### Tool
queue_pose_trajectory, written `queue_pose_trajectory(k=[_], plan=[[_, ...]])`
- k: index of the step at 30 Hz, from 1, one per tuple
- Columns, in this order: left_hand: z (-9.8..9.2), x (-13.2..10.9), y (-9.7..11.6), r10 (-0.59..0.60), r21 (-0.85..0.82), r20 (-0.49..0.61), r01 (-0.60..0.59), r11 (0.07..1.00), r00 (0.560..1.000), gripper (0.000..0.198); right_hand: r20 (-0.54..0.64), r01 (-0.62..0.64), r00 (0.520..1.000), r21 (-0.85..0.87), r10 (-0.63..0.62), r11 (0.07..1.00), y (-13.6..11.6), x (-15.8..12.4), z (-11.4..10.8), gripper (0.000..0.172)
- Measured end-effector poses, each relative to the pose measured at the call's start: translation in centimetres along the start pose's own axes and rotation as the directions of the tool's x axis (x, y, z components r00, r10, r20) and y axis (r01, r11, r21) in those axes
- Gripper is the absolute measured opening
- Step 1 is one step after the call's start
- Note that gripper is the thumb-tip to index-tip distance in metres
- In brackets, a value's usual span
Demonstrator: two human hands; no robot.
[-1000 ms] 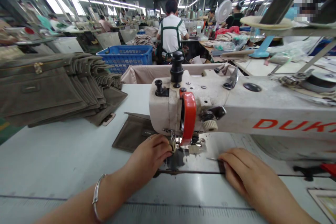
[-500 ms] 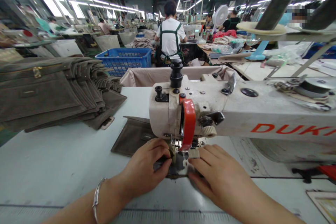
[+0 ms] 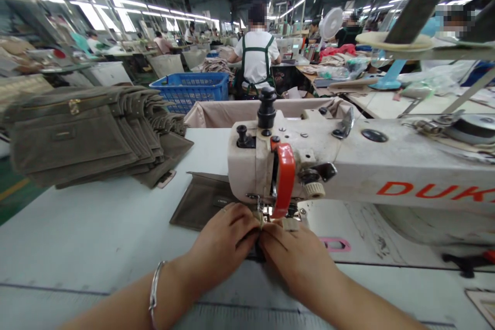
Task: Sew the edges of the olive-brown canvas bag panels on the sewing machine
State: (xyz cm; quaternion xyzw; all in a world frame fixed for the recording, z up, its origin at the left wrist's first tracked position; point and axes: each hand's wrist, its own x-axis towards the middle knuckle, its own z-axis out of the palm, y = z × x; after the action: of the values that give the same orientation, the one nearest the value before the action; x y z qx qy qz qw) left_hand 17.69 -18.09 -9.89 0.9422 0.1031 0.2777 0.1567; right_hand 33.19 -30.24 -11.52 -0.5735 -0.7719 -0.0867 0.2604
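Observation:
My left hand (image 3: 222,237) and my right hand (image 3: 294,255) meet in front of the needle area of a white DUKI industrial sewing machine (image 3: 301,160). Both hands pinch a dark olive canvas panel (image 3: 203,200), which runs under the presser foot (image 3: 265,214). Their fingers hide much of the fabric near the foot. A small beige fabric tab (image 3: 290,224) sits just above my right fingers. The needle itself is hidden. A silver bangle (image 3: 154,289) circles my left wrist.
A stack of olive canvas pieces (image 3: 85,134) lies on the white sewing table (image 3: 96,232) to the left. Behind the machine hangs a beige fabric bin (image 3: 240,113). Beyond it stand a blue plastic crate (image 3: 189,87) and a seated co-worker (image 3: 257,56).
My right hand has moved left from the table onto the fabric and now sits against my left hand. The view has shifted slightly.

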Motion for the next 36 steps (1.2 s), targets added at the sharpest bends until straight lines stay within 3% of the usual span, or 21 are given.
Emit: queue_pose_trajectory(k=[6,9,16,26,32,36], plan=[[0.5,-0.4,0.2,0.194,0.155,0.106,-0.209,0.966,0.975,0.018,-0.061,-0.004,0.998,0.084,0.009,0.996,0.0,-0.1,0.3,0.018],[0.7,-0.5,0.2,0.184,0.196,0.209,-0.226,0.954,0.960,0.020,-0.055,-0.014,0.998,0.106,0.020,0.994,-0.2,-0.4,0.0,0.019],[-0.5,0.5,0.5,0.157,0.125,0.279,-0.198,0.972,0.947,0.016,-0.044,-0.014,0.999,0.127,0.019,0.992,-0.5,-0.3,-0.9,0.021],[0.3,1.2,-0.7,0.128,0.110,0.291,-0.167,0.980,0.948,0.017,-0.013,-0.099,0.995,0.101,0.101,0.990,-0.3,-0.4,-0.1,0.030],[0.0,0.8,-0.3,0.216,0.165,0.099,-0.230,0.959,0.971,0.020,-0.002,-0.100,0.995,0.125,0.101,0.987,-0.3,-0.3,-0.4,0.031],[-0.3,1.1,-0.1,0.173,0.117,0.119,-0.187,0.975,0.978,0.019,-0.008,-0.091,0.996,0.141,0.093,0.986,-0.4,-0.2,-0.6,0.031]])
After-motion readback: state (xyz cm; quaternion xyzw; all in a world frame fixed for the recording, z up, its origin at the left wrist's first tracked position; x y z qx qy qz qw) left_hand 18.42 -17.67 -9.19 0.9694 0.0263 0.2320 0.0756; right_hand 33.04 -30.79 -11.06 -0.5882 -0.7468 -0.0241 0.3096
